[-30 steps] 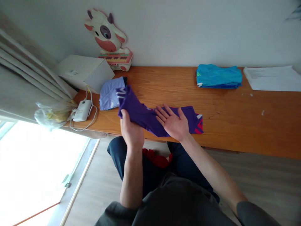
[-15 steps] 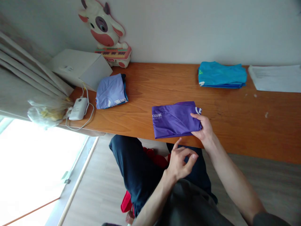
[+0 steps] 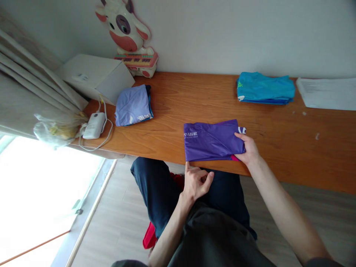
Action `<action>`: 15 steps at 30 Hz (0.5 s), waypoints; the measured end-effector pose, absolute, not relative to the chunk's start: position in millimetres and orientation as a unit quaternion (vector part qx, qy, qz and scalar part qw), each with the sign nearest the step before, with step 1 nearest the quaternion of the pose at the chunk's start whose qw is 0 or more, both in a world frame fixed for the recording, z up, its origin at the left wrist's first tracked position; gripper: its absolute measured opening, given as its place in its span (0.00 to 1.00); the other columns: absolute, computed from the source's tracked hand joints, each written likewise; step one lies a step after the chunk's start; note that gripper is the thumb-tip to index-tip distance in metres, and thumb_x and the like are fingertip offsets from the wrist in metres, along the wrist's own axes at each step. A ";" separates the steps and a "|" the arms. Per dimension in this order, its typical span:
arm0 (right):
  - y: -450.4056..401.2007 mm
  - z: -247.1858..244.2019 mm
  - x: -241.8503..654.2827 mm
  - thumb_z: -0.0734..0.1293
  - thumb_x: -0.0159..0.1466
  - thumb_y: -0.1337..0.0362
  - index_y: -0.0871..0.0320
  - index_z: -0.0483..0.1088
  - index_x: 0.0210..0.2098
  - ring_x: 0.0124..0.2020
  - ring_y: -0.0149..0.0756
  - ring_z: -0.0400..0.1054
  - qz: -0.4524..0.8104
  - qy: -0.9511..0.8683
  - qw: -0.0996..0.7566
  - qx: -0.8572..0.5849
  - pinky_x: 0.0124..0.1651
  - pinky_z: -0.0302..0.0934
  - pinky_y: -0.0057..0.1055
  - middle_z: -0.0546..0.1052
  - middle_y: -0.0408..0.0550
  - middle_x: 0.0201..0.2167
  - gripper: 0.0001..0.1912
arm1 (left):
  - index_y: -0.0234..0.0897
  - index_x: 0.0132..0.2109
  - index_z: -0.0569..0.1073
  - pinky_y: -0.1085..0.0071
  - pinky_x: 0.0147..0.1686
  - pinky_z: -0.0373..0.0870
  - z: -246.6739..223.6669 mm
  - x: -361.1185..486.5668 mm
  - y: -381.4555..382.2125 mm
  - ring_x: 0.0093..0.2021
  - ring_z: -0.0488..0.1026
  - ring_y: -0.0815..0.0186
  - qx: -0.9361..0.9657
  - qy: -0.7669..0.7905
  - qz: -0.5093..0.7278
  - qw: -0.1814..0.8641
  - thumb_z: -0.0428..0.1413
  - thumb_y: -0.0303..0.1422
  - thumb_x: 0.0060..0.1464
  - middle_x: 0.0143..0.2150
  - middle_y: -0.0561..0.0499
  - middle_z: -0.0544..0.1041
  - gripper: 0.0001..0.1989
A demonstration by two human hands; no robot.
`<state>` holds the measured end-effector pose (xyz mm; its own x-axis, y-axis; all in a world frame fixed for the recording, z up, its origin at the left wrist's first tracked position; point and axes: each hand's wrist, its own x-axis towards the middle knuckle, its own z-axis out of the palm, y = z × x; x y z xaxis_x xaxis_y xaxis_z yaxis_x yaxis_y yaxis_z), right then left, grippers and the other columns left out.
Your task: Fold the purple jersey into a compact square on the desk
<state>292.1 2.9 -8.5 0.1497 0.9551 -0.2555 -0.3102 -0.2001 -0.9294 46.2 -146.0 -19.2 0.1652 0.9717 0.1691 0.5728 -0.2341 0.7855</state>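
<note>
A folded purple cloth [image 3: 213, 142] with white lettering at its left end lies on the table near the front edge. My right hand [image 3: 249, 149] grips its right end, thumb on top and fingers underneath, where a bit of pink shows. My left hand [image 3: 196, 181] is just in front of the table edge; its index finger points at the cloth's lower left corner and reaches it, while the other fingers are loosely curled with the thumb apart. Nothing is held in it.
On the wooden table [image 3: 178, 96] are a folded lavender cloth [image 3: 132, 105], a blue folded stack [image 3: 265, 88], a white packet [image 3: 328, 92], a white box [image 3: 97, 78], a cow toy keyboard [image 3: 136, 59], a white device with cable [image 3: 94, 125] and a plastic bag [image 3: 57, 131].
My left hand has moved left to the cloth's lower left corner. My right hand and the cloth's right end have shifted slightly right, and pink now shows beneath.
</note>
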 end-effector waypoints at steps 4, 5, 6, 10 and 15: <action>0.7 -9.8 305.0 0.75 0.64 0.54 0.49 0.78 0.68 0.78 0.56 0.69 0.359 -0.518 0.504 -0.591 0.83 0.58 0.61 0.81 0.52 0.71 0.33 | 0.44 0.23 0.73 0.46 0.81 0.52 -18.6 49.0 -148.8 0.27 0.78 0.65 0.689 0.548 0.369 0.297 0.57 0.46 0.75 0.21 0.57 0.76 0.29; -0.9 -7.9 309.5 0.74 0.66 0.54 0.50 0.74 0.74 0.81 0.55 0.65 0.307 -0.566 0.479 -0.596 0.85 0.55 0.60 0.76 0.53 0.76 0.38 | 0.44 0.23 0.73 0.47 0.81 0.53 -18.5 48.2 -148.7 0.27 0.78 0.65 0.689 0.547 0.371 0.299 0.57 0.46 0.75 0.21 0.57 0.76 0.29; -3.2 -6.2 314.3 0.73 0.67 0.54 0.50 0.69 0.79 0.82 0.54 0.63 0.268 -0.601 0.454 -0.601 0.85 0.54 0.58 0.71 0.54 0.80 0.41 | 0.44 0.23 0.73 0.47 0.80 0.54 -18.4 47.0 -148.6 0.27 0.78 0.65 0.689 0.545 0.372 0.299 0.57 0.46 0.75 0.21 0.57 0.76 0.28; -15.5 -8.6 330.7 0.71 0.70 0.56 0.51 0.55 0.87 0.78 0.54 0.68 0.214 -0.628 0.399 -0.633 0.82 0.61 0.58 0.63 0.56 0.84 0.49 | 0.43 0.24 0.73 0.48 0.80 0.56 -17.7 41.2 -148.1 0.27 0.78 0.65 0.699 0.536 0.373 0.293 0.58 0.46 0.75 0.21 0.57 0.75 0.28; -27.2 -19.7 331.7 0.70 0.71 0.58 0.51 0.52 0.88 0.78 0.58 0.68 0.186 -0.638 0.346 -0.663 0.80 0.64 0.61 0.63 0.57 0.84 0.49 | 0.43 0.23 0.73 0.47 0.79 0.56 -20.1 41.2 -147.8 0.26 0.76 0.66 0.683 0.535 0.395 0.302 0.57 0.46 0.76 0.21 0.58 0.75 0.29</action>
